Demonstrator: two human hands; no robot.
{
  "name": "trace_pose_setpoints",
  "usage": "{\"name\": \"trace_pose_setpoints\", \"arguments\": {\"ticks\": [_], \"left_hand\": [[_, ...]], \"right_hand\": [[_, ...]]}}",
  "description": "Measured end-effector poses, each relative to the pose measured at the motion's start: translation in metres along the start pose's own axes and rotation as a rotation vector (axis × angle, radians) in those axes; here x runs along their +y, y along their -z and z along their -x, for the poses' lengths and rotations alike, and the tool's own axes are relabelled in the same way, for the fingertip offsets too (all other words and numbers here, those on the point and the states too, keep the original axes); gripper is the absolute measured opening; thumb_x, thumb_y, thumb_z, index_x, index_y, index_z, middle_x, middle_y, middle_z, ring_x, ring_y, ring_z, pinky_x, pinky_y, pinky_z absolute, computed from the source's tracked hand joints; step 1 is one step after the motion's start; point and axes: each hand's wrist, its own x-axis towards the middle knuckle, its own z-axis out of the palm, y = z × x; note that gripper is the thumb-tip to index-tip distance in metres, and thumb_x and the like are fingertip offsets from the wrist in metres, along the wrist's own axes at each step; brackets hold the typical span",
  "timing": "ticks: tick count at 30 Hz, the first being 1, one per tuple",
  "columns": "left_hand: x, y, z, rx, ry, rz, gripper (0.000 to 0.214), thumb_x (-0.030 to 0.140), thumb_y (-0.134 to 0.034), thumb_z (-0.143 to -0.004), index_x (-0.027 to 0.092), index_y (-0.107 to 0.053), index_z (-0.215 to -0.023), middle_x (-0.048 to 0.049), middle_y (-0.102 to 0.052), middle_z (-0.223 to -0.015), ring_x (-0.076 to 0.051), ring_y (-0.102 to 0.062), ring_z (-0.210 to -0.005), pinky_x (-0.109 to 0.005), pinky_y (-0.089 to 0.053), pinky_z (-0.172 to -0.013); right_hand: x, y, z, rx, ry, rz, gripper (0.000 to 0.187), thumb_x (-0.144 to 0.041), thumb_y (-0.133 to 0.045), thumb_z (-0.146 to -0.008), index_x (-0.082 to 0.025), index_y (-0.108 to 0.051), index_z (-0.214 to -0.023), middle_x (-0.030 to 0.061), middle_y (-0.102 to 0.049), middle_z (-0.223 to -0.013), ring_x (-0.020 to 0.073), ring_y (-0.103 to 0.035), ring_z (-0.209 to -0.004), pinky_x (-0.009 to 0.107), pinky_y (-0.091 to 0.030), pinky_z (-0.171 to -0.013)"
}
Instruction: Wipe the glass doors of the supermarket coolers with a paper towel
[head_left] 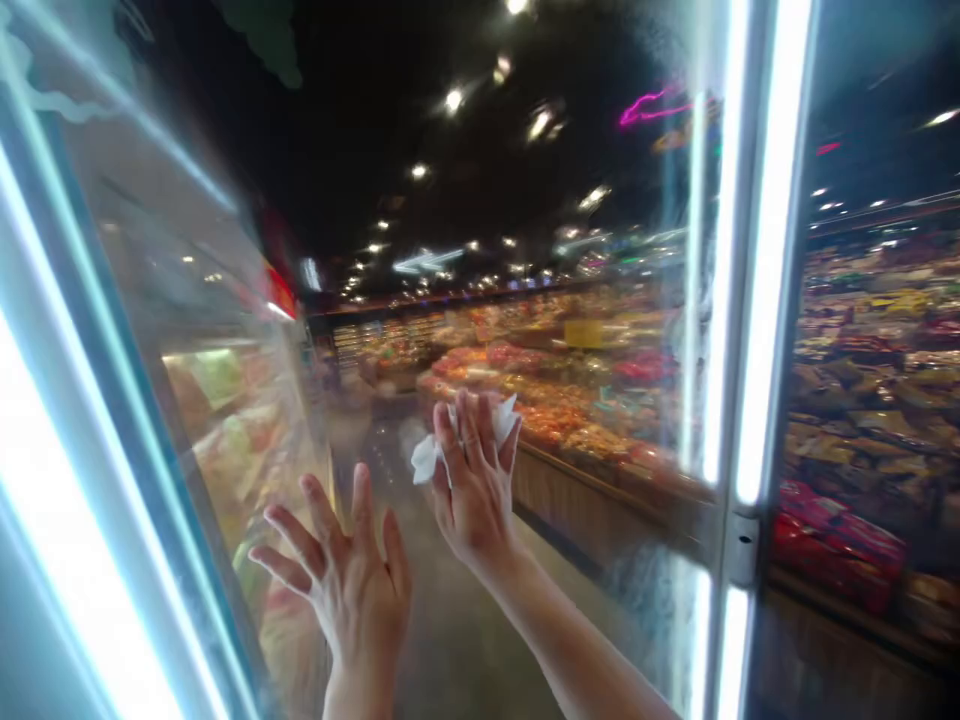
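My right hand (476, 490) is raised with its palm away from me and its fingers close together. It holds a crumpled white tissue (425, 459) flat under the fingers, with edges sticking out on both sides. The tissue appears pressed against a clear glass pane (637, 600), which carries a foggy smear at lower right. To the left and lower, my left hand (360, 575) is spread wide with nothing in it. Whether its palm touches the glass I cannot tell.
Bright light tubes (772, 250) run along a metal door frame (742, 550) on the right. More glowing tubes (67, 500) slant down the left side. Past the glass, blurred displays of packaged goods (600, 420) line an aisle floor (450, 650) under ceiling lamps.
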Motion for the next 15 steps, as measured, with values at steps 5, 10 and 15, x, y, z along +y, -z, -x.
{"name": "trace_pose_setpoints", "arguments": {"ticks": [5, 10, 15], "left_hand": [[0.021, -0.01, 0.002, 0.003, -0.005, -0.001, 0.08, 0.026, -0.057, -0.096, 0.037, -0.014, -0.163, -0.0068, 0.004, -0.174, -0.039, 0.015, -0.158, -0.077, 0.005, -0.121], [0.057, -0.025, 0.011, -0.036, -0.014, 0.029, 0.081, 0.023, -0.057, -0.096, 0.039, -0.012, -0.162, -0.0054, 0.004, -0.174, -0.038, 0.013, -0.159, -0.079, 0.004, -0.12], [0.088, -0.041, 0.025, -0.028, -0.018, 0.025, 0.084, 0.021, -0.059, -0.094, 0.04, -0.012, -0.162, -0.005, 0.002, -0.174, -0.038, 0.009, -0.159, -0.078, 0.003, -0.121]], "right_hand": [[0.037, 0.006, 0.024, 0.027, -0.014, 0.022, 0.076, -0.014, -0.04, -0.102, -0.028, -0.002, -0.166, 0.0103, -0.023, -0.171, 0.029, -0.006, -0.161, 0.07, -0.01, -0.125], [0.069, 0.021, -0.008, 0.004, -0.047, -0.017, 0.077, -0.018, -0.04, -0.104, -0.03, 0.003, -0.166, 0.0106, -0.023, -0.171, 0.0317, -0.014, -0.16, 0.071, -0.015, -0.124], [0.092, 0.021, 0.041, 0.022, -0.034, -0.005, 0.077, -0.012, -0.038, -0.101, -0.029, -0.001, -0.166, 0.0096, -0.025, -0.171, 0.0298, -0.007, -0.161, 0.071, -0.014, -0.124]]}}
